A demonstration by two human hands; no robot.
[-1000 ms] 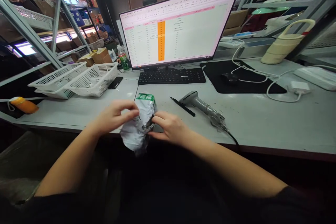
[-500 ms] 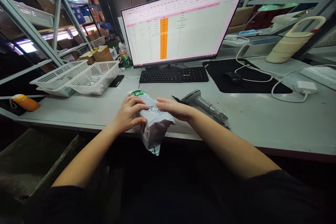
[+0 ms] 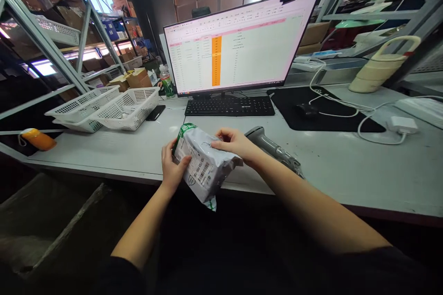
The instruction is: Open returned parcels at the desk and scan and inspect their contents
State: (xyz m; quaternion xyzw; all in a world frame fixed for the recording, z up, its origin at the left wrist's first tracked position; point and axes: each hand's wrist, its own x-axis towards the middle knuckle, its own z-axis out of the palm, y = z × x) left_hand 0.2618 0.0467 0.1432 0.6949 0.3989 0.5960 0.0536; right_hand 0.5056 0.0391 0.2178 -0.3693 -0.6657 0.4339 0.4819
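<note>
A white plastic mailing parcel with a green printed end is tilted over the desk's front edge, its barcode label facing me. My left hand grips its left side, thumb across the label and fingers partly hidden behind. On the far right side my right hand is closed on the parcel, thumb on top and fingers curled along the edge. Just beyond my right wrist lies a grey barcode scanner, partly covered by my forearm; neither hand holds it.
A black keyboard sits before the monitor. White perforated baskets and a phone are at left. To the right are a mouse on a black mat, white cables and a cream tumbler. The desk edge runs close to me.
The parcel has turned so its label side shows. My left hand has shifted from its top to its left side, and my right hand's flat fingers have curled onto it.
</note>
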